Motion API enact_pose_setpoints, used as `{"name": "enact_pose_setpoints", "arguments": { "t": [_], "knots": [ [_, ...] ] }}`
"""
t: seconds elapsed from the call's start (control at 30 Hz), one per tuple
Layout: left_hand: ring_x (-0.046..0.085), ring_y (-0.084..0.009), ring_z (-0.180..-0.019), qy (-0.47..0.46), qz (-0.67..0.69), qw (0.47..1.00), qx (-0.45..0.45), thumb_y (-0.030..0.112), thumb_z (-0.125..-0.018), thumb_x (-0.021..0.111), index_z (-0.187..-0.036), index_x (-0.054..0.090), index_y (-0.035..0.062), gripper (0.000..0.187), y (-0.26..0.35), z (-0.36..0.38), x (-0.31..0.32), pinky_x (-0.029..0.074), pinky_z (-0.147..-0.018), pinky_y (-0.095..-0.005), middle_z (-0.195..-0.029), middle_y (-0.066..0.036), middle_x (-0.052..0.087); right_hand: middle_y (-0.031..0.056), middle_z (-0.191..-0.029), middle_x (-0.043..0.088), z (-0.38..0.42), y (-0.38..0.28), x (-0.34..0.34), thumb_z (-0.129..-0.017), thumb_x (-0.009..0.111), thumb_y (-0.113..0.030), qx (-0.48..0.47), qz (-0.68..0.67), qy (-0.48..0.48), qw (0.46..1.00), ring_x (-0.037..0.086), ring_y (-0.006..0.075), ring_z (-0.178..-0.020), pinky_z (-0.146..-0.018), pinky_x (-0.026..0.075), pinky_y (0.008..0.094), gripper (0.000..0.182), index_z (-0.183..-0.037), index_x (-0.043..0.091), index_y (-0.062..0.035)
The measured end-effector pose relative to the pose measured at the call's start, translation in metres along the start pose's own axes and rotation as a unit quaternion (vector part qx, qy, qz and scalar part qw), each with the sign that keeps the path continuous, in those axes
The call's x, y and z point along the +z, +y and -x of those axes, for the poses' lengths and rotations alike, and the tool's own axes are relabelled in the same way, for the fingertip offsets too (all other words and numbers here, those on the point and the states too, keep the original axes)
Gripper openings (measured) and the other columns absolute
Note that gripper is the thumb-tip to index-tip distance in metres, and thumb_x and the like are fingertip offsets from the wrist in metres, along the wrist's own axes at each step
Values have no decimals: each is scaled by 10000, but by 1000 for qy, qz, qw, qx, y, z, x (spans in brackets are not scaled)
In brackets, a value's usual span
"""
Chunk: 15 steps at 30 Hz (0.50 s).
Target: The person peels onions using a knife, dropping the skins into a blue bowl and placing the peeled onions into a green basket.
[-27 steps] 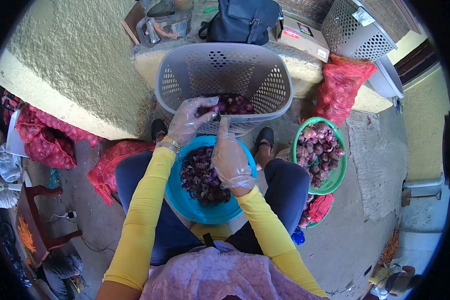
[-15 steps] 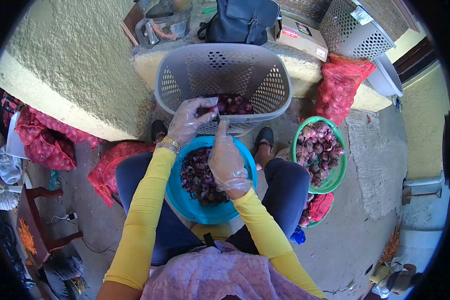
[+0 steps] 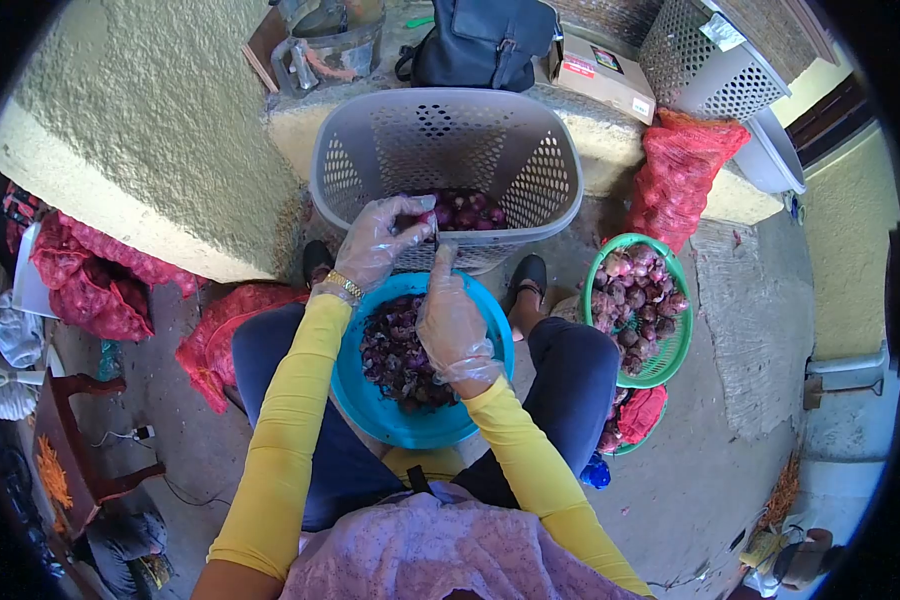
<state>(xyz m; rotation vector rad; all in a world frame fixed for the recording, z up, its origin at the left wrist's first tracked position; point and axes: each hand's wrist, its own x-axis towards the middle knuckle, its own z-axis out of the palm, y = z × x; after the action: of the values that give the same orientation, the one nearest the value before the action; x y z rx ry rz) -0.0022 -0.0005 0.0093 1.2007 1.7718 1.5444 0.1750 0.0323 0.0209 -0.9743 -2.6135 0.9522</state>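
My left hand (image 3: 375, 240), in a clear plastic glove, is curled at the front rim of the grey basket (image 3: 445, 238). Between its thumb and fingertips shows a red onion (image 3: 426, 218), partly hidden. My right hand (image 3: 454, 325), also gloved, is closed just to the right and below, index finger stretched up near the left thumb; what its other fingers hold is hidden. Peeled red onions (image 3: 470, 212) lie in the bottom of the basket. Under both hands, a blue basin (image 3: 502, 330) between my legs holds dry onion skins (image 3: 395, 350).
A green basket (image 3: 682, 350) of unpeeled onions stands right, with another partly beneath it. Red mesh sacks (image 3: 685, 175) are at the right and left (image 3: 225, 335). A black bag (image 3: 485, 45) and a carton (image 3: 602, 75) rest on the ledge. A wooden table (image 3: 80, 440) is left.
Both hands keep nearly the same place and grip; the right index finger has shifted very slightly. Nothing else has visibly moved.
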Motion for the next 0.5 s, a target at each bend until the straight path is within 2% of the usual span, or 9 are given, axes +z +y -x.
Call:
{"name": "enact_pose_setpoints", "arguments": {
  "t": [0.1,0.17,0.2,0.27,0.37,0.5],
  "knots": [
    [673,-225,-1163,-23,-2,1000,1,117,-941,749,-1192,697,4,281,-4,-1,-1,516,-1029,-365,-1302,-141,711,330,-1105,625,3,0,-1,-908,565,4,14,6,-21,1000,661,483,-937,-789,543,519,780,-1596,206,77],
    [665,-232,-1169,-26,-16,1000,-3,120,-944,739,-1234,682,20,312,-1,-1,-1,511,-1025,-374,-1295,-130,705,314,-1068,640,4,6,7,-905,564,9,-30,2,40,999,666,464,-926,-762,541,514,752,-1578,240,96],
    [665,-232,-1169,-25,-16,1000,-3,120,-944,739,-1234,682,20,312,2,0,-1,511,-1025,-374,-1295,-130,705,314,-1068,640,3,7,5,-905,564,9,-31,3,39,999,666,464,-926,-762,541,514,752,-1578,240,96],
    [656,-251,-1182,-39,-56,995,75,86,-912,748,-1225,672,31,327,7,1,0,502,-1035,-384,-1260,-125,701,294,-1051,654,-2,10,1,-871,639,-44,-17,1,11,1000,700,456,-913,-759,575,520,841,-1583,218,107],
    [645,-267,-1195,-83,-107,985,108,53,-872,759,-1210,660,34,353,3,0,-6,492,-1051,-388,-1232,-119,693,302,-1071,658,-2,0,-19,-870,635,-31,11,15,-42,999,696,465,-915,-770,570,531,830,-1577,225,113],
    [656,-282,-1153,-62,-140,982,106,29,-845,768,-1171,667,27,341,8,2,-6,496,-1048,-393,-1196,-120,700,308,-1074,658,-2,1,-17,-869,630,-14,-2,11,-40,999,694,462,-918,-773,569,533,827,-1580,225,108]
  ]
}}
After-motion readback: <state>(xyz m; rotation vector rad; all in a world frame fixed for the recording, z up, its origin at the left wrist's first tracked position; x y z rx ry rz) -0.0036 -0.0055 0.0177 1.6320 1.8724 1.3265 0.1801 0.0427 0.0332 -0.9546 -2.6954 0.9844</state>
